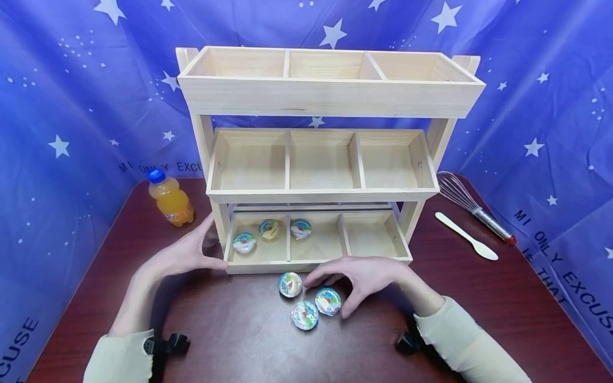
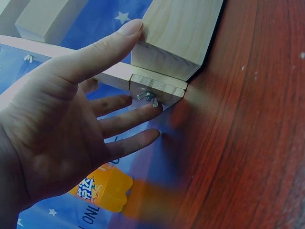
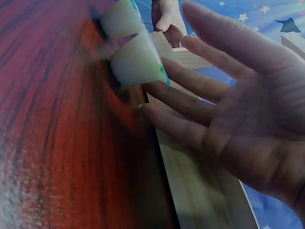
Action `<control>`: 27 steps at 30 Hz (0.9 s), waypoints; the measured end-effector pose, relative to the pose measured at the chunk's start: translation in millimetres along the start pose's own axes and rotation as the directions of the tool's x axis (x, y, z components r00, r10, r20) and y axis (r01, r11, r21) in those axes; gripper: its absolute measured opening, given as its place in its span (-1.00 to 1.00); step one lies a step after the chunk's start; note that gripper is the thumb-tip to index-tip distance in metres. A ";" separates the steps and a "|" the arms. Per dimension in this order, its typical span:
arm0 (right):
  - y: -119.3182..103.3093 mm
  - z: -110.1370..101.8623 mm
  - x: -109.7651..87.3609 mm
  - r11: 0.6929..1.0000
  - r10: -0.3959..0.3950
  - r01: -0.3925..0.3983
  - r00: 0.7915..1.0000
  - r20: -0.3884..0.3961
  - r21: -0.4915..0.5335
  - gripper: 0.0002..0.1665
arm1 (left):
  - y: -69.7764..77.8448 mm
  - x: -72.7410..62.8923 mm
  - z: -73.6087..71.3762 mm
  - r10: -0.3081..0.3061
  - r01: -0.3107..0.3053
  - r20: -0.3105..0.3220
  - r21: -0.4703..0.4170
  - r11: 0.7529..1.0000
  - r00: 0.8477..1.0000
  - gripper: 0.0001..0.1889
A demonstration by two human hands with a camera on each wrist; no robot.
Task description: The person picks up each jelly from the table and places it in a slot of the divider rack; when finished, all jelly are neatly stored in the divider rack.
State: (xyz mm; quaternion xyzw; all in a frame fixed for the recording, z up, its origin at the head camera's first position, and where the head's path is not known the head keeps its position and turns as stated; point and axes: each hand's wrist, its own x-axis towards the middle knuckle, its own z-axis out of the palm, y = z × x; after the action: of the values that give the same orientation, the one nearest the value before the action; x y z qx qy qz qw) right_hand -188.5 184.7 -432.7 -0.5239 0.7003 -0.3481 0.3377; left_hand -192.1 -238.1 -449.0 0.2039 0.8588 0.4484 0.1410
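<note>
Three small jelly cups with printed foil lids stand on the table before the wooden rack: a back-left cup (image 1: 290,285), a front cup (image 1: 305,315) and a right-hand cup (image 1: 328,302). My right hand (image 1: 366,274) arches over the table beside the right-hand cup, fingers loosely spread and holding nothing; two pale cup sides (image 3: 139,62) show near its fingertips. At the lower tray's (image 1: 258,268) left front corner, my left hand (image 2: 62,119) has its thumb against the wood and its other fingers extended. Inside that tray, two cups (image 1: 245,242) lie in the left compartment and one (image 1: 301,229) in the middle.
The three-tier rack's middle tray (image 1: 325,196) and top tray (image 1: 330,97) each have three compartments. An orange drink bottle (image 1: 172,202) stands left of the rack. To the right lie a whisk (image 1: 483,215) and a pale spoon (image 1: 464,235). A starry blue curtain (image 1: 62,106) surrounds the table.
</note>
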 end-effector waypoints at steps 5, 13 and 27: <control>3.9 3.0 1.4 1.000 0.022 -0.022 1.000 0.018 -0.011 -0.02 | 0.1 0.9 -0.3 -0.007 0.007 0.004 0.000 1.000 1.000 0.34; 10.8 6.5 4.5 0.999 0.021 -0.019 0.999 0.032 -0.040 -0.13 | -0.1 0.7 -0.3 0.002 -0.002 0.004 -0.002 1.000 1.000 0.36; 6.9 9.6 5.5 0.993 0.087 -0.086 0.996 0.011 -0.085 -0.32 | -1.6 0.8 0.0 0.018 -0.018 -0.003 0.012 1.000 1.000 0.36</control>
State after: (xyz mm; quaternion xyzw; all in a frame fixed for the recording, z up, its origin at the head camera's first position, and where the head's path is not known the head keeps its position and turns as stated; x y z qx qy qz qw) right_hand -185.0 179.5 -444.2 -0.5093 0.7339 -0.2993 0.3353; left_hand -193.2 -238.6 -450.4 0.2114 0.8598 0.4450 0.1344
